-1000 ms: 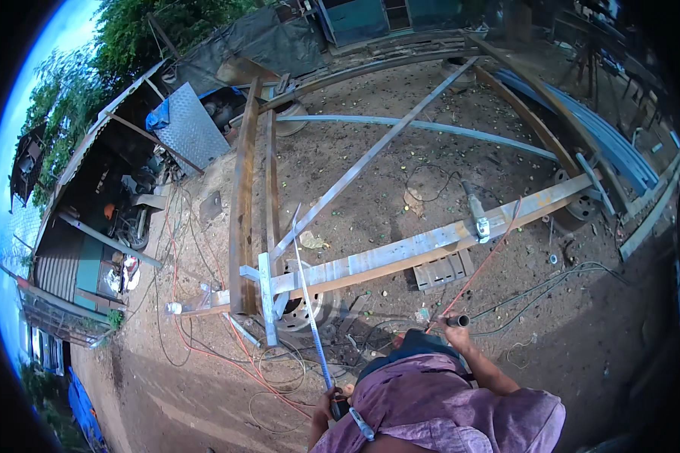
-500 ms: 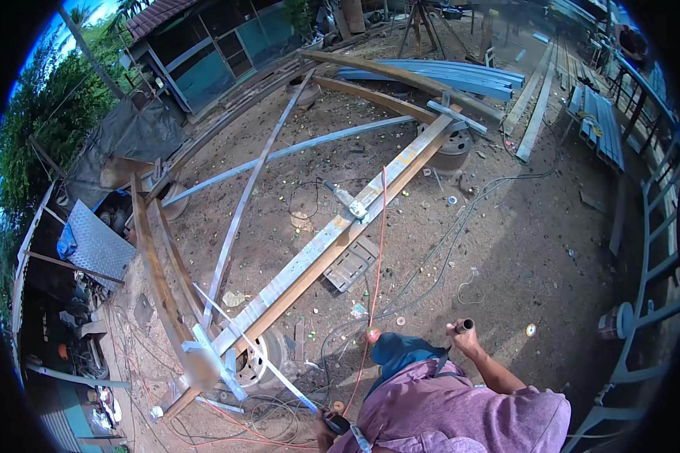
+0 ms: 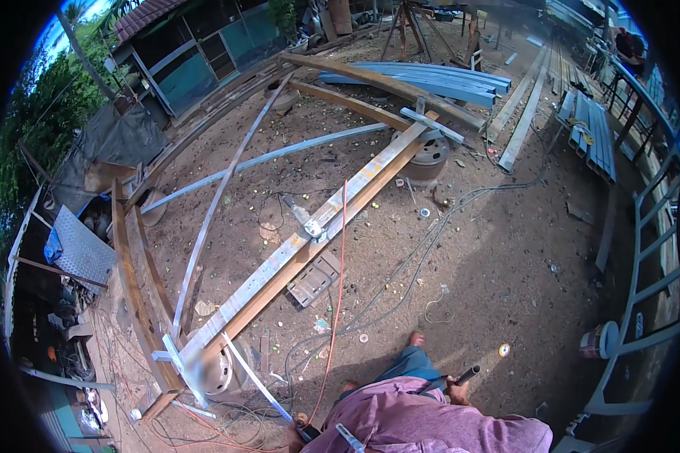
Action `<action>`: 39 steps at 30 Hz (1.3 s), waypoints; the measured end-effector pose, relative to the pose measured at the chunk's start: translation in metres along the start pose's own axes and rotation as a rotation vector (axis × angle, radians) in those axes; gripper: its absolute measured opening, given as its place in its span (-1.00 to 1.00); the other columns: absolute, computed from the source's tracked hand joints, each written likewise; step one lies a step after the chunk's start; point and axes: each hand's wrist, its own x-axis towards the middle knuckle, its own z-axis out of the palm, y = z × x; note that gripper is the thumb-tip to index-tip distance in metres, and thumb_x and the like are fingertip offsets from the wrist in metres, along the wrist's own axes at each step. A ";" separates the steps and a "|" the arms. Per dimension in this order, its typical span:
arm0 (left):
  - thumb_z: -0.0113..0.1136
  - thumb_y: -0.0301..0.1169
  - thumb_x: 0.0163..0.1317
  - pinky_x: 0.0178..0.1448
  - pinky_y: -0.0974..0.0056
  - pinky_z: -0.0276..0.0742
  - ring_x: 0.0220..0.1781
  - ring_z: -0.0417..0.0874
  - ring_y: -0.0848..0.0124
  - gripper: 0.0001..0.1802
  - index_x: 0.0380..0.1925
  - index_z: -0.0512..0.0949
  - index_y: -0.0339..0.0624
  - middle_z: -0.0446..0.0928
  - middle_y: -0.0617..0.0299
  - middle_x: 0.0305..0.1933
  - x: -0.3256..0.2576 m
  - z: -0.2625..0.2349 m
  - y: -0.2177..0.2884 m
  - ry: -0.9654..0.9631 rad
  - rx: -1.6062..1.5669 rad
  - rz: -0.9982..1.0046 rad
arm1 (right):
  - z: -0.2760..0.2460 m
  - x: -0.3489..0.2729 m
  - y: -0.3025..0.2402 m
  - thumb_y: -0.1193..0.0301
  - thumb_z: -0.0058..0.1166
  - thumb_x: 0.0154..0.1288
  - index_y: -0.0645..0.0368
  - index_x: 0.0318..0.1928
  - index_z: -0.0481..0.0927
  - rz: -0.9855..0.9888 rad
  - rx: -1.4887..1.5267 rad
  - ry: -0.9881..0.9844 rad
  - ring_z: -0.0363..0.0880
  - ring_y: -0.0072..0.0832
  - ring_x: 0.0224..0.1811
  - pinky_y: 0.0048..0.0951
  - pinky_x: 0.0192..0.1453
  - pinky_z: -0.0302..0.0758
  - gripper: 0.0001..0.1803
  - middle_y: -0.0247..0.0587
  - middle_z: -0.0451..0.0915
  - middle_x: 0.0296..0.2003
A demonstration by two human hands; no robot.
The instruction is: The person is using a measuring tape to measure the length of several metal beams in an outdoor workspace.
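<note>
My left hand [image 3: 295,438], low in the view and partly cut off by my shirt, is closed round a dark tape measure [image 3: 308,432]. A pale tape blade [image 3: 257,377] runs from it toward the near end of a long steel beam [image 3: 279,264]. To the right, my right hand [image 3: 456,392] grips a dark, round tool handle [image 3: 468,374]; the rest of that tool is hidden. An angle grinder [image 3: 311,228] rests on the middle of the beam, out of reach of both hands.
The beam stands on wheel rims [image 3: 423,157] as part of a frame. An orange hose [image 3: 341,257] and dark cables [image 3: 423,260] cross the dirt. A metal plate [image 3: 313,278] lies beside the beam. Steel sheets [image 3: 423,83], a railing [image 3: 650,257] and a bucket [image 3: 598,340] stand around. Another person [image 3: 629,49] is far right.
I have stepped forward, right foot now ahead. The tape blade's far end, which lay across the beam, is now at its near side. My right hand has come down closer to my body.
</note>
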 end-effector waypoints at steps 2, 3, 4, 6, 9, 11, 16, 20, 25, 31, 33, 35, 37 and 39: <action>0.15 0.15 0.31 -0.34 0.00 0.60 -0.44 0.63 0.14 -0.53 -0.32 0.51 -0.05 0.59 0.08 -0.46 0.006 0.025 -0.007 -0.028 -0.023 0.024 | -0.022 0.017 0.008 0.45 0.34 0.19 0.15 -0.43 0.41 -0.029 0.010 0.037 0.48 -0.50 -0.54 -0.34 -0.45 0.42 -0.72 -0.34 0.47 -0.58; 0.17 0.15 0.29 -0.32 -0.01 0.61 -0.43 0.64 0.12 -0.52 -0.32 0.50 -0.07 0.58 0.06 -0.46 0.003 0.043 -0.015 -0.032 -0.047 0.025 | -0.050 0.060 0.059 0.45 0.39 0.15 0.16 -0.42 0.44 -0.179 -0.233 0.112 0.44 -0.53 -0.51 -0.34 -0.40 0.43 -0.71 -0.36 0.46 -0.56; 0.18 0.15 0.28 -0.31 -0.02 0.62 -0.42 0.64 0.11 -0.51 -0.31 0.49 -0.08 0.57 0.05 -0.46 -0.001 0.059 -0.016 -0.033 -0.048 0.055 | -0.054 0.094 0.045 0.45 0.39 0.15 0.16 -0.42 0.44 -0.184 -0.227 0.082 0.44 -0.53 -0.51 -0.34 -0.40 0.43 -0.71 -0.36 0.46 -0.56; 0.15 0.16 0.29 -0.33 -0.02 0.60 -0.44 0.62 0.12 -0.50 -0.36 0.47 -0.08 0.55 0.07 -0.48 0.008 0.102 -0.025 -0.060 -0.075 0.062 | -0.066 0.134 0.017 0.45 0.36 0.18 0.12 -0.43 0.41 -0.115 -0.169 0.118 0.42 -0.55 -0.51 -0.35 -0.40 0.42 -0.70 -0.38 0.44 -0.56; 0.07 0.17 0.33 -0.36 -0.02 0.58 -0.48 0.60 0.15 -0.50 -0.41 0.46 -0.06 0.53 0.11 -0.51 0.003 0.199 -0.017 -0.056 -0.011 0.109 | -0.077 0.164 -0.013 0.44 0.32 0.24 0.07 -0.45 0.37 -0.003 -0.091 0.163 0.39 -0.57 -0.51 -0.37 -0.41 0.41 -0.69 -0.41 0.41 -0.55; 0.01 0.17 0.37 -0.36 -0.01 0.59 -0.48 0.60 0.16 -0.49 -0.39 0.45 -0.05 0.51 0.12 -0.52 0.010 0.265 -0.011 -0.075 0.090 0.111 | -0.081 0.191 -0.046 0.44 0.30 0.27 0.03 -0.46 0.35 0.063 -0.034 0.194 0.37 -0.59 -0.50 -0.38 -0.41 0.40 -0.67 -0.43 0.39 -0.55; -0.10 0.18 0.44 -0.39 0.12 0.59 -0.49 0.62 0.24 -0.47 -0.40 0.47 -0.04 0.60 0.08 -0.48 0.083 0.460 0.031 -0.159 0.391 -0.033 | -0.103 0.278 -0.067 0.30 0.21 0.38 -0.06 -0.44 0.32 0.093 0.313 0.258 0.32 -0.61 -0.47 -0.41 -0.43 0.36 -0.67 -0.51 0.33 -0.50; -0.09 0.19 0.43 -0.39 0.11 0.58 -0.49 0.61 0.25 -0.46 -0.43 0.48 -0.04 0.61 0.09 -0.45 0.116 0.604 0.031 -0.158 0.507 -0.078 | -0.098 0.351 -0.129 0.27 0.17 0.41 0.04 -0.47 0.37 0.031 0.294 0.307 0.31 -0.61 -0.56 -0.46 -0.45 0.37 -0.67 -0.45 0.37 -0.56; -0.04 0.18 0.41 -0.40 0.17 0.54 -0.49 0.59 0.27 -0.47 -0.44 0.50 -0.03 0.59 0.14 -0.47 0.193 0.726 0.014 -0.211 0.749 -0.334 | -0.089 0.430 -0.216 0.24 0.19 0.40 0.10 -0.48 0.41 -0.049 0.182 0.282 0.34 -0.62 -0.54 -0.47 -0.40 0.41 -0.65 -0.43 0.40 -0.55; -0.02 0.12 0.42 -0.55 0.18 0.40 -0.63 0.49 0.35 -0.53 -0.45 0.49 0.01 0.49 0.24 -0.57 0.280 0.891 -0.012 -0.148 0.779 -0.411 | -0.088 0.527 -0.359 0.27 0.23 0.37 0.15 -0.46 0.49 -0.051 0.072 0.314 0.38 -0.62 -0.49 -0.45 -0.37 0.42 -0.68 -0.43 0.44 -0.57; -0.02 0.13 0.42 -0.50 0.17 0.42 -0.58 0.52 0.35 -0.52 -0.48 0.49 0.02 0.50 0.22 -0.55 0.306 0.970 -0.014 -0.190 0.971 -0.318 | -0.095 0.574 -0.403 0.27 0.22 0.37 0.14 -0.47 0.49 -0.025 -0.039 0.306 0.37 -0.63 -0.51 -0.47 -0.38 0.41 -0.68 -0.42 0.47 -0.56; -0.01 0.12 0.42 -0.42 0.18 0.47 -0.50 0.56 0.34 -0.51 -0.50 0.48 -0.01 0.51 0.21 -0.53 0.284 1.073 -0.006 -0.248 0.914 -0.359 | -0.101 0.614 -0.464 0.27 0.22 0.38 0.12 -0.48 0.48 -0.119 -0.039 0.233 0.38 -0.63 -0.55 -0.49 -0.44 0.39 -0.68 -0.41 0.46 -0.58; 0.00 0.11 0.41 -0.33 0.20 0.52 -0.43 0.59 0.34 -0.50 -0.51 0.47 -0.05 0.51 0.21 -0.51 0.283 1.150 0.003 -0.290 0.881 -0.292 | -0.106 0.663 -0.509 0.26 0.22 0.37 0.12 -0.50 0.47 -0.163 -0.086 0.228 0.37 -0.63 -0.56 -0.48 -0.45 0.41 -0.66 -0.42 0.45 -0.59; 0.02 0.10 0.41 -0.27 0.21 0.55 -0.39 0.60 0.34 -0.49 -0.51 0.47 -0.07 0.51 0.22 -0.49 0.303 1.210 0.008 -0.366 0.858 -0.195 | -0.123 0.722 -0.530 0.25 0.23 0.37 0.12 -0.52 0.46 -0.112 -0.074 0.197 0.36 -0.64 -0.55 -0.47 -0.44 0.44 -0.65 -0.44 0.42 -0.60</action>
